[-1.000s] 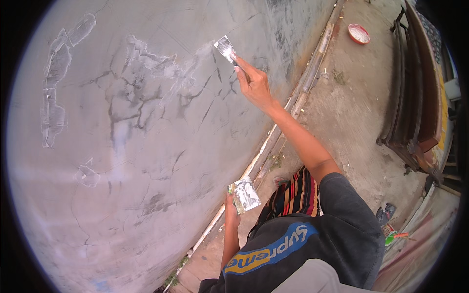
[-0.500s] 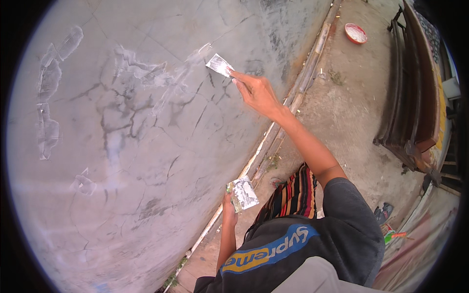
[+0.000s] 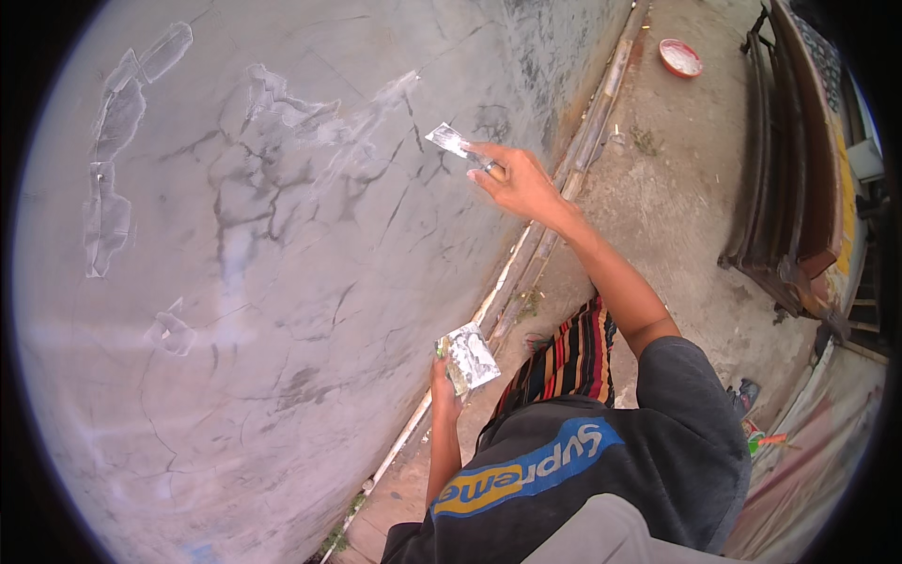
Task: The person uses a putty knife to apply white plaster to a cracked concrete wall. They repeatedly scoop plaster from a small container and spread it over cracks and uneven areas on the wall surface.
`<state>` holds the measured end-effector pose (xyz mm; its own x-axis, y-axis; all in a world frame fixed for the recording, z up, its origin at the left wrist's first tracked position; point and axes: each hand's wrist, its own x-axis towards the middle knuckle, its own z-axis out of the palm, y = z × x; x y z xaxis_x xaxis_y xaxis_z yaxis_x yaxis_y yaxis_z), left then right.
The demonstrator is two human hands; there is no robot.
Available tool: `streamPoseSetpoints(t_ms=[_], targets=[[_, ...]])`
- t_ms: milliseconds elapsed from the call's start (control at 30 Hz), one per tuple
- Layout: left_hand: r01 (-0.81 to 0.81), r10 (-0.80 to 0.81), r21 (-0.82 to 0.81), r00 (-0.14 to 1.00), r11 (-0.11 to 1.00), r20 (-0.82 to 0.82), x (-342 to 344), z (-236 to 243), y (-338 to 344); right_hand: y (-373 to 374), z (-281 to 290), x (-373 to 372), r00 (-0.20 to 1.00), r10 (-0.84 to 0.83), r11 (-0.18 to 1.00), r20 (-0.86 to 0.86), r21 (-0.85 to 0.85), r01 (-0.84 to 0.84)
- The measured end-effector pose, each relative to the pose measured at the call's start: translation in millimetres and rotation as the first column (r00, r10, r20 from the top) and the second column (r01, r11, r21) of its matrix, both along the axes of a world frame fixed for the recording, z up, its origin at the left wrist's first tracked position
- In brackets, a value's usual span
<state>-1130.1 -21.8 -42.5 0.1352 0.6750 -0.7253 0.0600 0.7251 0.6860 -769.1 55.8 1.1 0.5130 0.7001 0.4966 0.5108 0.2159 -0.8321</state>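
My right hand (image 3: pixel 519 180) grips a putty knife (image 3: pixel 445 138) by its handle, arm stretched out over the grey wall (image 3: pixel 310 310). White putty smears the knife's flat blade, which is at the cracked part of the wall; whether it touches cannot be told. Lower down, near my body, my left hand (image 3: pixel 443 390) holds a small flat board (image 3: pixel 473 359) by its edge, and white putty covers much of its face. Left of the knife, a pale putty patch (image 3: pixel 301 115) spreads across dark cracks. Another long patch (image 3: pixel 115 202) runs down the wall's left side.
A red basin (image 3: pixel 680 58) with white material stands on the ground at the far right. Dark wooden furniture (image 3: pixel 794 169) stands along the right side. A ledge (image 3: pixel 564 202) runs along the wall's base. A green and orange object (image 3: pixel 761 440) lies at lower right.
My right hand has drawn the putty knife to the right and nearer me, away from the upper end of the pale streak. The left hand still holds the board; the view has shifted slightly.
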Motion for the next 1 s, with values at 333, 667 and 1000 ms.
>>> streamPoseSetpoints(t_ms=[333, 667, 1000], targets=[[-0.060, 0.059, 0.030, 0.998, 0.998, 0.023, -18, -5, -4, -13, 73, 42, 0.716, 0.135, 0.821, -0.685, -0.327, -0.468], [-0.121, 0.120, 0.000, 0.985, 0.993, 0.127, -19, -11, -12, 8, 155, 116, 0.743, 0.202, 0.602, -0.638, -0.517, -0.608], [-0.131, 0.130, 0.001, 0.981, 0.991, 0.141, -5, -3, -12, 25, 228, 102, 0.780, 0.280, 0.588, -0.559, -0.543, -0.600]])
